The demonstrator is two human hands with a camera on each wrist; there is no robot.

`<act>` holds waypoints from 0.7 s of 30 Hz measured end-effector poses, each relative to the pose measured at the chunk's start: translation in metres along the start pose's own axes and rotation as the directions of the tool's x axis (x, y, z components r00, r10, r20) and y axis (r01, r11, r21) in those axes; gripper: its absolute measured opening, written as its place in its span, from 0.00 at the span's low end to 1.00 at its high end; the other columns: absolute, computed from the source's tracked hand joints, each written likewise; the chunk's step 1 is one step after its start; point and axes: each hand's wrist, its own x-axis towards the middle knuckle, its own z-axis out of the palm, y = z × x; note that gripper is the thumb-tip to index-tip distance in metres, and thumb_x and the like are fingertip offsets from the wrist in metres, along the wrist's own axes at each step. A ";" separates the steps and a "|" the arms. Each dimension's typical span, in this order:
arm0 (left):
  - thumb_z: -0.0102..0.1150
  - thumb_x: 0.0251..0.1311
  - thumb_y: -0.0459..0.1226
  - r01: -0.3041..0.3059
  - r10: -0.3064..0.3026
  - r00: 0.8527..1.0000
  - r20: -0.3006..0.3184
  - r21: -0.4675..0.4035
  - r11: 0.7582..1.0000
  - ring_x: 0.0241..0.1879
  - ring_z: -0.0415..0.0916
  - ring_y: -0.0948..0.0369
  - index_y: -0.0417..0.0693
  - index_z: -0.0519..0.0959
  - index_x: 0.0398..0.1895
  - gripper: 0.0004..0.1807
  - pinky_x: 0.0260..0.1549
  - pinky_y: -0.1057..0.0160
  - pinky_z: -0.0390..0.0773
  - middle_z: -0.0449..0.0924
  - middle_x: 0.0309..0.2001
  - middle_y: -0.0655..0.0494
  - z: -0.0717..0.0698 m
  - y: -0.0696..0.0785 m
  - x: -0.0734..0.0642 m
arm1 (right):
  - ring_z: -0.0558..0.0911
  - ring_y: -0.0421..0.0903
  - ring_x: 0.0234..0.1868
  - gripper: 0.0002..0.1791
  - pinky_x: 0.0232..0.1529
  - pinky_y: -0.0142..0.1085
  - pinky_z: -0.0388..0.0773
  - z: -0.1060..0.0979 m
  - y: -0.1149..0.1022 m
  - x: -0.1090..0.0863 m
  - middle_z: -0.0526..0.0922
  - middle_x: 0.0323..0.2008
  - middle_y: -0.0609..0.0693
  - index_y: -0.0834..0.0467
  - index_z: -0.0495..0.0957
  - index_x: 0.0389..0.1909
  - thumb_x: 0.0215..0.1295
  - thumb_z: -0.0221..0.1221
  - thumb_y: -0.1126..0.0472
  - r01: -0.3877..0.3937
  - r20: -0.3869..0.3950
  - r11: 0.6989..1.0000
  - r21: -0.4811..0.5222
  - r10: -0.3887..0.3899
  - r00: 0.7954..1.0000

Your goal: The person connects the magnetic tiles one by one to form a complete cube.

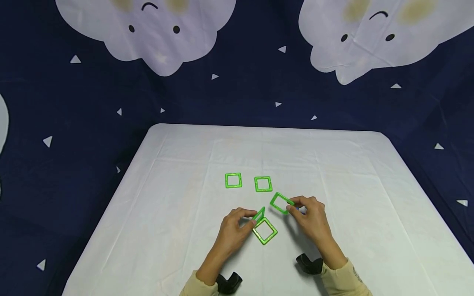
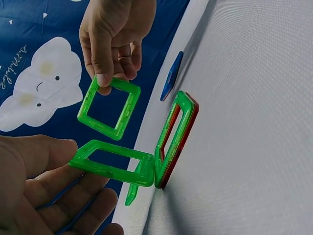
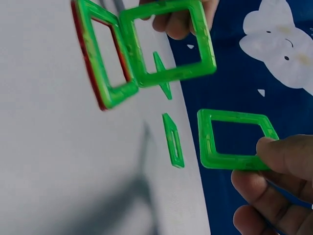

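Observation:
My left hand [image 1: 232,231] pinches a green square magnetic tile frame [image 2: 105,170] between thumb and fingers. That tile stands up on edge, its lower side right at the edge of another green square tile [image 1: 270,238]. Directly under this lower one lies a red tile [image 2: 181,148], its rim showing in the wrist views. A further green square tile [image 3: 234,116] is pinched at one corner by my right hand [image 1: 312,218]. It is held tilted above the table, apart from the joined tiles.
Two more green square tiles, one on the left [image 1: 233,186] and one on the right [image 1: 263,190], lie flat beyond my hands. A blue tile [image 2: 172,76] lies near my right hand, mostly hidden in the head view. White cloth covers the table [image 1: 177,246].

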 end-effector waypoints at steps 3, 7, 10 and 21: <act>0.63 0.55 0.35 0.003 -0.003 1.000 0.003 0.000 1.000 0.44 0.77 0.61 0.52 0.84 0.42 0.11 0.46 0.62 0.73 0.84 0.40 0.59 0.000 0.000 0.000 | 0.75 0.49 0.31 0.08 0.50 0.47 0.60 0.003 -0.002 -0.004 0.84 0.23 0.49 0.58 0.84 0.34 0.51 0.68 0.63 -0.009 0.000 1.000 -0.002 0.009 1.000; 0.62 0.55 0.35 0.006 -0.006 1.000 -0.001 -0.001 1.000 0.44 0.77 0.60 0.51 0.84 0.42 0.11 0.45 0.61 0.73 0.84 0.40 0.59 0.001 0.000 0.000 | 0.75 0.47 0.31 0.07 0.50 0.50 0.61 0.007 -0.002 -0.009 0.84 0.23 0.50 0.57 0.84 0.32 0.50 0.68 0.64 -0.009 -0.014 1.000 -0.010 0.009 1.000; 0.62 0.55 0.35 0.008 -0.008 1.000 -0.003 -0.004 1.000 0.44 0.77 0.60 0.51 0.84 0.42 0.11 0.45 0.61 0.74 0.84 0.40 0.58 0.001 0.000 0.000 | 0.76 0.46 0.31 0.07 0.48 0.48 0.62 0.010 -0.002 -0.012 0.85 0.23 0.49 0.56 0.84 0.31 0.49 0.68 0.64 -0.001 -0.031 1.000 -0.030 0.000 1.000; 0.63 0.54 0.35 -0.004 0.004 1.000 -0.016 -0.001 1.000 0.43 0.77 0.60 0.50 0.84 0.42 0.11 0.44 0.62 0.74 0.84 0.39 0.58 0.000 0.001 0.000 | 0.74 0.44 0.28 0.08 0.42 0.45 0.61 0.018 -0.004 -0.022 0.84 0.23 0.49 0.58 0.84 0.29 0.45 0.69 0.67 0.021 -0.061 0.996 -0.087 -0.027 0.998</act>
